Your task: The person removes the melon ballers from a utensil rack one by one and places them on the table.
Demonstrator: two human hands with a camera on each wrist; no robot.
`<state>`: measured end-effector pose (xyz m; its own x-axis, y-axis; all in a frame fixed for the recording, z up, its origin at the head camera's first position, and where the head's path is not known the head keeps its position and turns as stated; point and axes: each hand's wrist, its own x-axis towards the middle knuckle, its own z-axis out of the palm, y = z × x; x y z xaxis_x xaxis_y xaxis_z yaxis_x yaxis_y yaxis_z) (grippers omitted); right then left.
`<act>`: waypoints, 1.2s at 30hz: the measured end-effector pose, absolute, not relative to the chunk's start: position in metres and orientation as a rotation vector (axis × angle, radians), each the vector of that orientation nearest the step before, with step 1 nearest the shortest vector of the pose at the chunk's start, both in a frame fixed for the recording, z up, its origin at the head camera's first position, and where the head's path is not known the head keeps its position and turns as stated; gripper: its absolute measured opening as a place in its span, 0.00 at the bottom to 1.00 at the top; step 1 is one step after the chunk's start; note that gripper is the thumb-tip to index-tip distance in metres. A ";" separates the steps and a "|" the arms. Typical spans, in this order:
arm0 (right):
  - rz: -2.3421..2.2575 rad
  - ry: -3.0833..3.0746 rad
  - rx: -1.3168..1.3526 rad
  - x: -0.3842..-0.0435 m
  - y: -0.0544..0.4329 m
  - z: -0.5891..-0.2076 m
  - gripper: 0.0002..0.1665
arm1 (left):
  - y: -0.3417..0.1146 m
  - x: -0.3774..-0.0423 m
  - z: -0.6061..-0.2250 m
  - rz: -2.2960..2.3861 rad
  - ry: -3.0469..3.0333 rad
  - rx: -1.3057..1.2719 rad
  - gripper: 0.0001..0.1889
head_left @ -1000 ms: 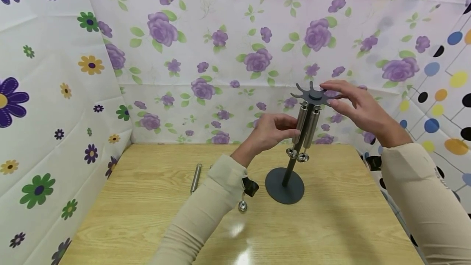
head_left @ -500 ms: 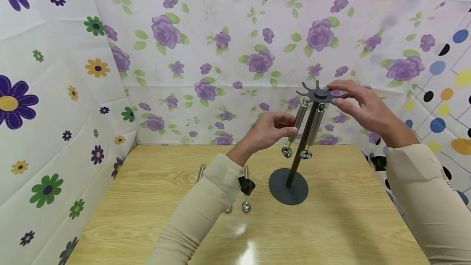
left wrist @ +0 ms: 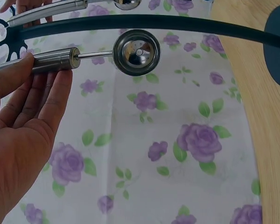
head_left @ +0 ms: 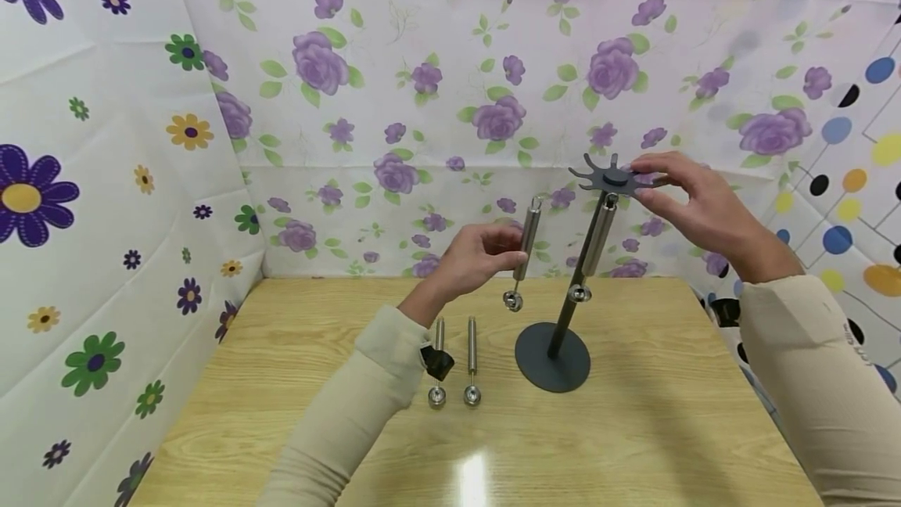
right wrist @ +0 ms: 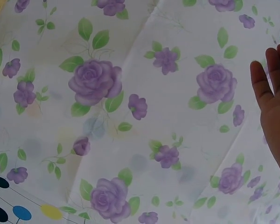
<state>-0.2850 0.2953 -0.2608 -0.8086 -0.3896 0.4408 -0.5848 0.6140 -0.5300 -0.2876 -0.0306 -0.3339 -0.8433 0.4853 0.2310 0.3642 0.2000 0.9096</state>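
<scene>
In the head view my left hand [head_left: 473, 260] pinches the steel handle of a melon baller [head_left: 529, 237] between thumb and fingers. It hangs upright, bowl down, left of the dark rotating utensil stand [head_left: 579, 272] and apart from it. The left wrist view shows its round bowl [left wrist: 136, 52] and thin neck close up. My right hand [head_left: 700, 202] holds the edge of the stand's hooked top [head_left: 598, 177] with thumb and fingers. A second melon baller [head_left: 601, 237] hangs from a hook there. In the right wrist view only part of my right hand [right wrist: 277, 102] appears.
Two more melon ballers, a left one [head_left: 437, 396] partly behind the wrist camera and a right one [head_left: 472, 346], lie on the wooden table [head_left: 598, 444]. The stand's round base [head_left: 552, 357] rests on the table. A flowered cloth [head_left: 422, 100] rises behind.
My left hand has taken its melon baller off the stand and carried it left. The right hand keeps its hold on the stand's top. The head view has shifted slightly.
</scene>
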 end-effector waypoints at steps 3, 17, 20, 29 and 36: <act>0.999 -2.557 0.743 -0.286 0.294 -0.263 0.25 | -0.040 -0.288 -0.338 1.737 2.363 0.814 0.13; 0.905 -2.487 0.779 -0.287 0.293 -0.269 0.23 | -0.083 -0.284 -0.367 1.709 2.431 0.682 0.14; 0.900 -2.481 0.799 -0.287 0.294 -0.270 0.23 | -0.093 -0.283 -0.372 1.712 2.444 0.642 0.15; 0.883 -2.464 0.792 -0.286 0.294 -0.269 0.23 | -0.118 -0.280 -0.383 1.721 2.466 0.515 0.16; 0.866 -2.457 0.785 -0.284 0.294 -0.269 0.23 | -0.128 -0.277 -0.390 1.746 2.457 0.484 0.18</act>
